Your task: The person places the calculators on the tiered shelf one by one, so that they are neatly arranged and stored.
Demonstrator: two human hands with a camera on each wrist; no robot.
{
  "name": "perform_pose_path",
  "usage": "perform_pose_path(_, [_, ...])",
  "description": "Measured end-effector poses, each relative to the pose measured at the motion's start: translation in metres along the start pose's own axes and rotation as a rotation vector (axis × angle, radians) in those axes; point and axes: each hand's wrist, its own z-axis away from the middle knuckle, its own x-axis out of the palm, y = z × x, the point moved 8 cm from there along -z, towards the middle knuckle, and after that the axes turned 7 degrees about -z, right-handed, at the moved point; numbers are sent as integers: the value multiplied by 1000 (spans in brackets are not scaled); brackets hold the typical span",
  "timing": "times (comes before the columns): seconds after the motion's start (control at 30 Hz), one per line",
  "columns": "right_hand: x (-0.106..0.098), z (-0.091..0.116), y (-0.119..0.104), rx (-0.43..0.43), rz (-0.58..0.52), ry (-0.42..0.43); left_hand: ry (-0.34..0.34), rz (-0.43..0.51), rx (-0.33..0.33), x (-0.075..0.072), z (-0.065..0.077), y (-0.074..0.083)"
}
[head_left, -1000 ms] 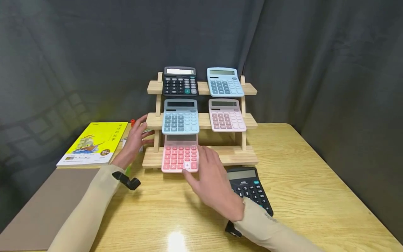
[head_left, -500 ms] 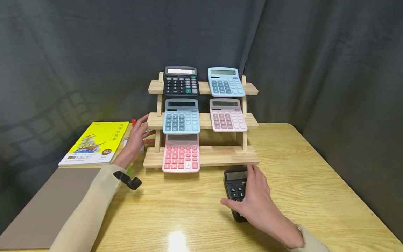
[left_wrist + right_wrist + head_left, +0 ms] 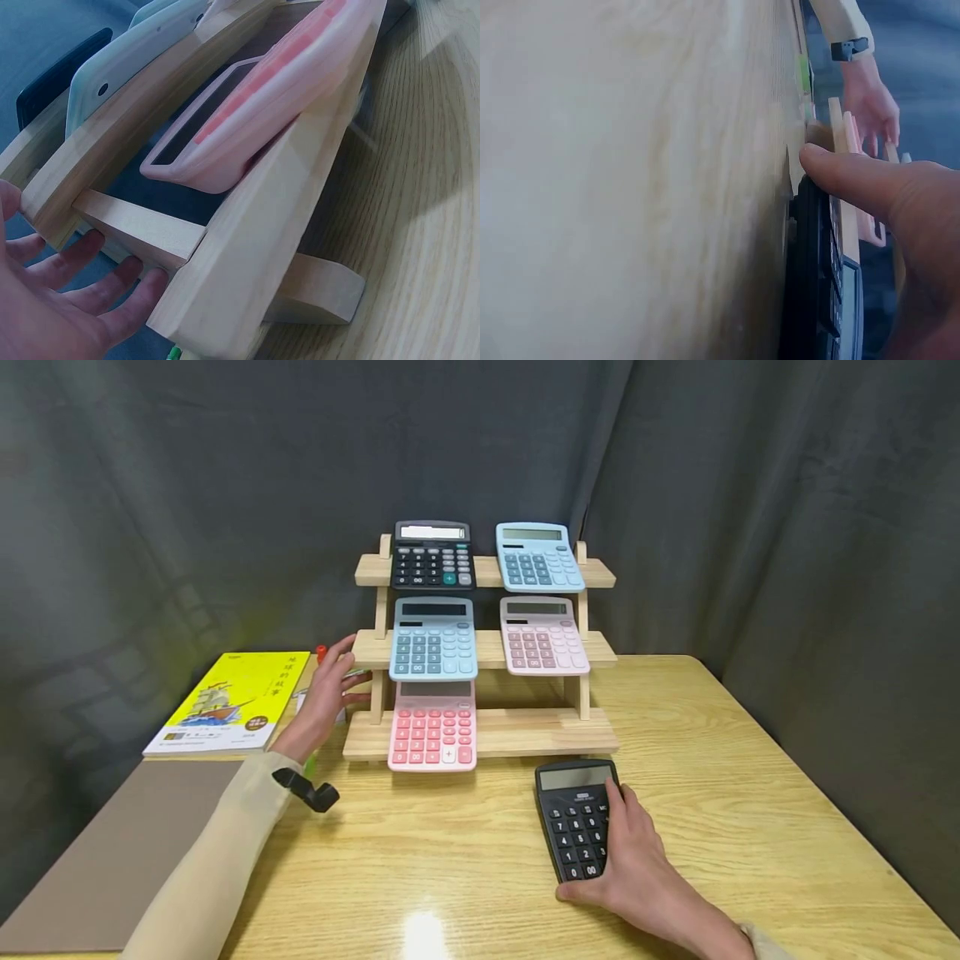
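Note:
In the head view, a black calculator point(image 3: 573, 814) lies on the table in front of the stand's right half. My right hand point(image 3: 641, 860) grips it, fingers along its right side and thumb at the bottom edge. The right wrist view has the thumb point(image 3: 855, 176) at the calculator's point(image 3: 810, 277) near end. At the left side of a three-tier wooden stand point(image 3: 555, 731), my left hand point(image 3: 318, 697) rests with spread fingers. Its fingertips point(image 3: 154, 281) touch the stand's side piece point(image 3: 142, 225). A pink calculator point(image 3: 432, 735) leans on the bottom shelf's left half.
Higher shelves hold another black calculator point(image 3: 432, 556), two blue calculators point(image 3: 538, 557) point(image 3: 432, 639) and a pale pink calculator point(image 3: 543, 635). Left of the stand lie a yellow book point(image 3: 232, 697) and a brown mat point(image 3: 127, 852). A red-capped item point(image 3: 321, 653) shows behind my left hand.
My right hand has left the pink calculator on the bottom shelf, moved right and toward me, and taken hold of the black calculator on the table. My left hand stays at the stand.

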Motion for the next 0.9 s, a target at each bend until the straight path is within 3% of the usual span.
perform_pose_path(0.5, [2, -2, 0, -5, 34, 66, -11, 28, -1, 0, 0, 1])
perform_pose_path(0.9, [-2, 1, -4, -25, -43, 139, 11, 2, 0, 0, -1, 1])
